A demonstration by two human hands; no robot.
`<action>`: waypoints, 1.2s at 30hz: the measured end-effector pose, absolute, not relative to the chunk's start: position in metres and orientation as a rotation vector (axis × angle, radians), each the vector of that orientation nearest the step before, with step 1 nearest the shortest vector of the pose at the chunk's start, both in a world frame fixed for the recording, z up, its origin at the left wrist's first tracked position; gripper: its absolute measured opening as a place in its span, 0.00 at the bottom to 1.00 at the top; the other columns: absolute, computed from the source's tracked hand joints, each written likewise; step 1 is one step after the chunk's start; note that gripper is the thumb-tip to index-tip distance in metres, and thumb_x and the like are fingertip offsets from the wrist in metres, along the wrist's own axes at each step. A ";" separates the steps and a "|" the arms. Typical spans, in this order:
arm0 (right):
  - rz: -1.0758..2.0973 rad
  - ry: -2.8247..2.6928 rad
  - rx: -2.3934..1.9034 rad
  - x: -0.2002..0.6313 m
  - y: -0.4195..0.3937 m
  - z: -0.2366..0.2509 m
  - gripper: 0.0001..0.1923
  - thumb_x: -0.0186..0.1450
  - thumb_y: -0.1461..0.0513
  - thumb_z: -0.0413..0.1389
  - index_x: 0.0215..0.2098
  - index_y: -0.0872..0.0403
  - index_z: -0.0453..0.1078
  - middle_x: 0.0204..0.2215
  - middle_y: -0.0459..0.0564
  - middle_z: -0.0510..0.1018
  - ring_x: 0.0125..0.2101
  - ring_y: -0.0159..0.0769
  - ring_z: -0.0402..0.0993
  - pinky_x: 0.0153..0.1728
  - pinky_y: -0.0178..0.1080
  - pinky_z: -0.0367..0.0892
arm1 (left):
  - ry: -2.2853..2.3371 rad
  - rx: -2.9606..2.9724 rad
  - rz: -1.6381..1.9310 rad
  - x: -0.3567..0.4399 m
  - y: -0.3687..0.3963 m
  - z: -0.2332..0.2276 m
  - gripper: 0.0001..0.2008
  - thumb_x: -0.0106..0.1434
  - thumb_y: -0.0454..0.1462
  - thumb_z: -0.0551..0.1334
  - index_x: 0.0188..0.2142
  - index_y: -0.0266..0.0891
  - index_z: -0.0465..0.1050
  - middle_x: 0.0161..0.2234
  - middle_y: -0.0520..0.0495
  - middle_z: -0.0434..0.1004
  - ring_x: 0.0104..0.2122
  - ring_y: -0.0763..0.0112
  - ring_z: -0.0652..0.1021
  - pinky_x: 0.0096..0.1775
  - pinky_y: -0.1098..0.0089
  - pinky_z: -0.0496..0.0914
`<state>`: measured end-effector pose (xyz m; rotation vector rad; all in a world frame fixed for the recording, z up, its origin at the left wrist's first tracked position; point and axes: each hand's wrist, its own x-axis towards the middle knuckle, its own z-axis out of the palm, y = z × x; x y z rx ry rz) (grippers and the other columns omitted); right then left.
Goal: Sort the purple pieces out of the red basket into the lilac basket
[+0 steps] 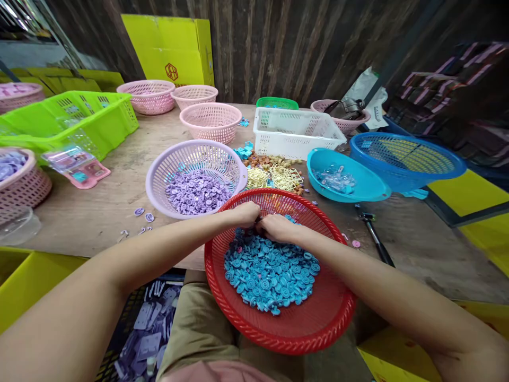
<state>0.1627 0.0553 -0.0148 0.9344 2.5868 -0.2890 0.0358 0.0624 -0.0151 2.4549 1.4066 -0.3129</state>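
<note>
A red basket [286, 344] rests tilted on my lap against the table edge, holding a heap of small blue plastic pieces [274, 276] with round spiral faces and a few pink bits. Over the far side of the heap, my left hand [247, 214] is closed, knuckles up. My right hand [275, 228] is closed as well, its fingers meeting the left fingers just above the pieces. Whatever is between the fingertips is hidden. Beyond my left hand stands a lilac basket [153, 180] with purple button-like pieces [201, 192].
Behind the red basket lie cream and brown plastic parts [274, 178]. A turquoise bowl [374, 185], white crate [300, 140], blue basket [405, 164] and hammer [376, 236] are at right. Pink baskets [210, 124] and a green crate [115, 124] stand left and back.
</note>
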 end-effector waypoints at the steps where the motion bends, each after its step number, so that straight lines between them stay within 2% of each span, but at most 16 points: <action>1: -0.301 2.579 0.941 0.163 0.054 -0.012 0.13 0.54 0.67 0.48 0.34 0.53 0.71 0.32 0.52 0.76 0.34 0.37 0.72 0.30 0.33 0.62 | 1.430 2.423 -0.325 0.038 0.063 -0.015 0.11 0.48 0.31 0.57 0.32 0.33 0.74 0.29 0.42 0.75 0.32 0.63 0.74 0.33 0.70 0.67; 5: -0.295 2.458 0.978 0.165 0.047 0.000 0.10 0.52 0.64 0.53 0.33 0.55 0.72 0.31 0.55 0.76 0.34 0.41 0.72 0.30 0.35 0.63 | 1.541 2.411 -0.309 0.050 0.061 -0.014 0.11 0.50 0.32 0.56 0.33 0.32 0.73 0.33 0.37 0.75 0.35 0.60 0.74 0.34 0.68 0.68; 9: -0.288 2.385 1.088 0.167 0.042 0.001 0.12 0.54 0.59 0.53 0.32 0.58 0.72 0.31 0.58 0.75 0.34 0.43 0.71 0.30 0.37 0.64 | 1.558 2.474 -0.338 0.055 0.058 -0.015 0.12 0.51 0.29 0.55 0.36 0.32 0.72 0.35 0.36 0.74 0.38 0.59 0.73 0.36 0.67 0.68; 14: -0.293 2.421 1.224 0.169 0.040 -0.013 0.10 0.54 0.63 0.52 0.33 0.56 0.71 0.34 0.57 0.75 0.36 0.42 0.71 0.31 0.36 0.63 | 1.435 2.521 -0.355 0.052 0.057 -0.017 0.12 0.50 0.32 0.57 0.35 0.33 0.72 0.35 0.37 0.74 0.37 0.59 0.74 0.35 0.68 0.68; 19: -0.309 2.475 1.248 0.170 0.039 -0.022 0.15 0.53 0.61 0.53 0.39 0.55 0.68 0.35 0.55 0.75 0.37 0.41 0.70 0.32 0.35 0.62 | 1.367 2.537 -0.363 0.050 0.061 -0.016 0.14 0.46 0.37 0.60 0.33 0.31 0.73 0.31 0.36 0.74 0.33 0.56 0.74 0.31 0.67 0.68; 25: -0.303 2.557 1.266 0.172 0.040 -0.025 0.17 0.54 0.67 0.48 0.42 0.52 0.65 0.35 0.52 0.74 0.37 0.40 0.69 0.32 0.36 0.60 | 1.444 2.534 -0.169 0.033 0.058 0.010 0.12 0.44 0.37 0.59 0.27 0.28 0.73 0.24 0.38 0.73 0.25 0.64 0.73 0.25 0.70 0.64; 28: -0.339 2.560 1.215 0.172 0.041 -0.025 0.15 0.53 0.67 0.48 0.38 0.51 0.66 0.33 0.50 0.74 0.35 0.39 0.69 0.30 0.35 0.59 | 1.419 2.489 -0.007 0.017 0.051 0.020 0.07 0.44 0.34 0.58 0.23 0.30 0.71 0.19 0.45 0.69 0.20 0.72 0.69 0.22 0.73 0.60; 31: -0.327 2.585 1.164 0.171 0.040 -0.025 0.16 0.52 0.65 0.50 0.39 0.53 0.64 0.36 0.52 0.72 0.36 0.40 0.68 0.29 0.35 0.59 | 1.375 2.391 0.195 0.004 0.042 0.023 0.03 0.43 0.32 0.57 0.20 0.33 0.67 0.17 0.51 0.65 0.18 0.77 0.65 0.21 0.75 0.58; 34: -0.285 2.676 1.107 0.170 0.038 -0.024 0.20 0.52 0.64 0.51 0.44 0.54 0.61 0.41 0.54 0.68 0.38 0.41 0.67 0.30 0.36 0.59 | 1.366 2.161 0.367 -0.004 0.033 0.025 0.03 0.44 0.31 0.55 0.22 0.33 0.66 0.16 0.54 0.64 0.18 0.79 0.66 0.21 0.76 0.58; 36: -0.253 2.670 1.116 0.169 0.038 -0.024 0.16 0.54 0.65 0.48 0.42 0.53 0.62 0.40 0.53 0.69 0.36 0.39 0.67 0.29 0.35 0.59 | 1.336 1.948 0.463 -0.008 0.026 0.027 0.08 0.47 0.29 0.52 0.28 0.33 0.67 0.17 0.54 0.66 0.16 0.79 0.67 0.21 0.77 0.60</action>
